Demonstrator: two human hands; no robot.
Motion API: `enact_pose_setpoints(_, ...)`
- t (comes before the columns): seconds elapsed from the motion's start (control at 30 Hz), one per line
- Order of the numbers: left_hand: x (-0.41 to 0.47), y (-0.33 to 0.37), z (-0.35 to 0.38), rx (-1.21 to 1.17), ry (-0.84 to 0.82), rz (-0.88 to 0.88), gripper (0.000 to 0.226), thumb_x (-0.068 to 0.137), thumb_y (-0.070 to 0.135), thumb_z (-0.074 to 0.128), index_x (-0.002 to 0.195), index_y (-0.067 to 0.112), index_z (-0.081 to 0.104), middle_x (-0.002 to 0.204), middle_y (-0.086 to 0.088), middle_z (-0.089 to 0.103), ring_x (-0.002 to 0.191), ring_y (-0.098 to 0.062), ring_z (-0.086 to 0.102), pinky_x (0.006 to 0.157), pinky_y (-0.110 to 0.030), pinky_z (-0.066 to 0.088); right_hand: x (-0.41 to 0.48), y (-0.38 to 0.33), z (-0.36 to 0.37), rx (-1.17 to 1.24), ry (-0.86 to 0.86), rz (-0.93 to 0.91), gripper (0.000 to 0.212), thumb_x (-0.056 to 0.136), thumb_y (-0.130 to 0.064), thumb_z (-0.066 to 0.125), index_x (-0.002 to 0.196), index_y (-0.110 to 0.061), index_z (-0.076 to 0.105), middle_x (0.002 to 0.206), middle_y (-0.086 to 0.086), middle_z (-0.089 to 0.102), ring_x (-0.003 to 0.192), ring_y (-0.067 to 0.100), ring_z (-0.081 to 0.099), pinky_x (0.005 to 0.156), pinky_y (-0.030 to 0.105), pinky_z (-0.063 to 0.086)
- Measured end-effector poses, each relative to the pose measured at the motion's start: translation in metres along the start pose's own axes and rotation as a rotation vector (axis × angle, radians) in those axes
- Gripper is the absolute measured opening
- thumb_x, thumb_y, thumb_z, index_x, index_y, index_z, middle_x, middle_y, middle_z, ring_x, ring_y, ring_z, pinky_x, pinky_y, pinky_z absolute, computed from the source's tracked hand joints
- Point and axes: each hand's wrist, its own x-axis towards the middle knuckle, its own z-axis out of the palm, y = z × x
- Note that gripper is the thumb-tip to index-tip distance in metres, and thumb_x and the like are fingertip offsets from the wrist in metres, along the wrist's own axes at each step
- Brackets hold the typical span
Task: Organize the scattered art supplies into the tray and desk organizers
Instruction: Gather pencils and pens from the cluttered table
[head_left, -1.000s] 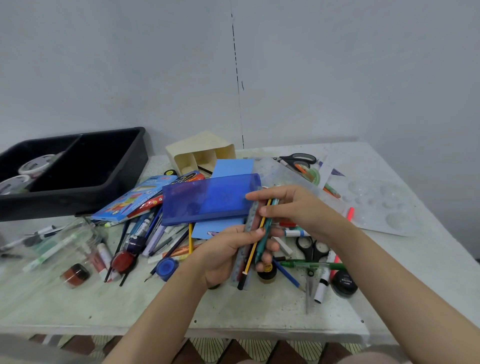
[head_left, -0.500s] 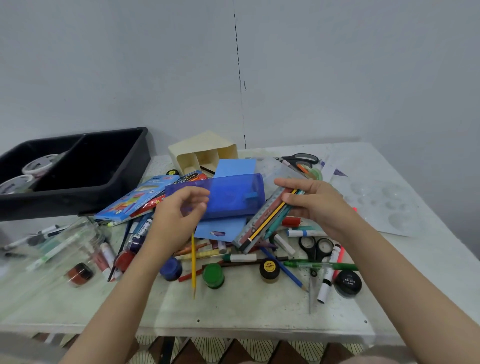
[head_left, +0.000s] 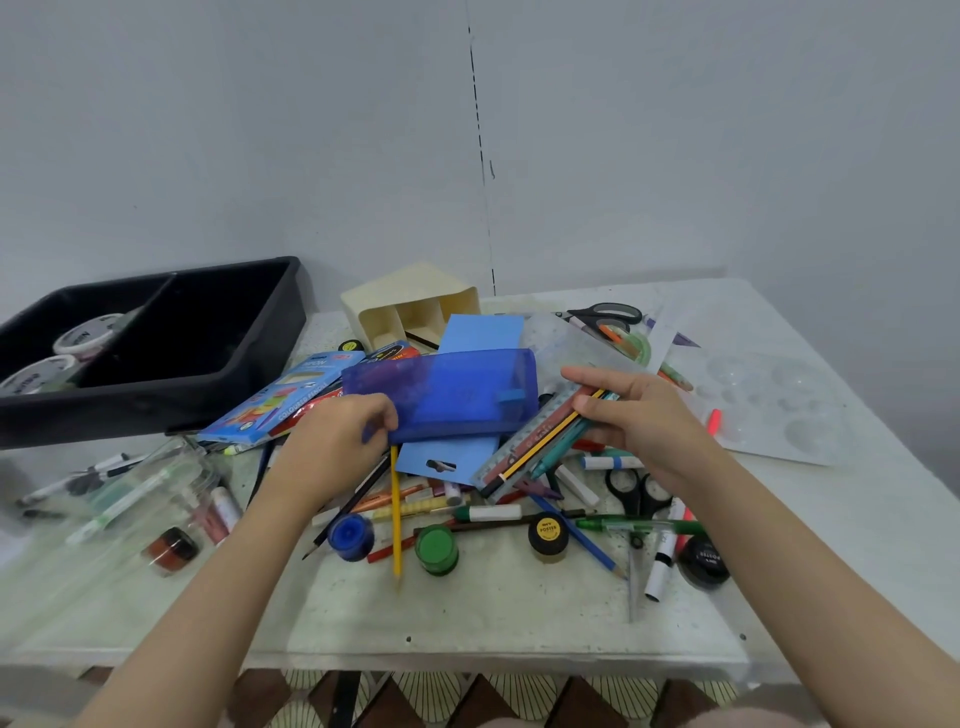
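Right now my right hand (head_left: 644, 421) has its fingers clamped round a bundle of pencils (head_left: 535, 449) with a ruler among them, slanting down to the left above the clutter. My left hand (head_left: 332, 452) pinches the lower left edge of the blue pencil case (head_left: 457, 395), which lies across the pile just left of the bundle. Below them on the table (head_left: 519, 613) lie a yellow pencil (head_left: 396, 514) and a green paint pot (head_left: 437, 548). Behind the case stands the cream organizer (head_left: 410, 291), and the black tray (head_left: 156, 410) sits at the far left.
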Motion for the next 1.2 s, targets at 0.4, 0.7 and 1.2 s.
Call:
enact_pose_setpoints(0.4,0.005,-0.002,-0.002,-0.027,0.105,0.099,0.019,0.081,0.000,0.063,0.087,0.018,0.063,0.082,0.009,0.063,0.075,-0.012,0.059,0.063,-0.018,0.040,0.002,0.001,0.001,0.030,0.015,0.009,0.030,0.087,0.000,0.060,0.098,-0.025,0.072,0.100,0.005,0.068,0.083,0.018,0.071,0.068,0.026,0.059)
enact_pose_setpoints(0.7,0.016,0.021,-0.008,-0.008,0.169,0.144,0.029,0.086,-0.003,0.055,0.112,0.003,0.067,0.121,-0.010,0.063,0.113,-0.026,0.053,0.094,-0.030,0.037,0.006,-0.009,0.009,0.204,0.085,-0.018,0.025,0.088,0.003,0.058,0.104,-0.013,0.069,0.101,0.008,0.067,0.079,0.016,0.072,0.062,0.021,0.057)
enact_pose_setpoints(1.2,0.026,0.071,0.012,-0.243,0.097,0.125,0.070,0.078,0.006,0.068,0.141,0.002,0.038,0.141,-0.007,0.038,0.127,-0.014,0.034,0.096,-0.006,0.020,0.024,-0.020,0.033,0.007,0.340,-0.268,0.025,0.088,0.001,0.058,0.095,-0.019,0.069,0.090,-0.007,0.063,0.081,0.012,0.062,0.070,0.023,0.056)
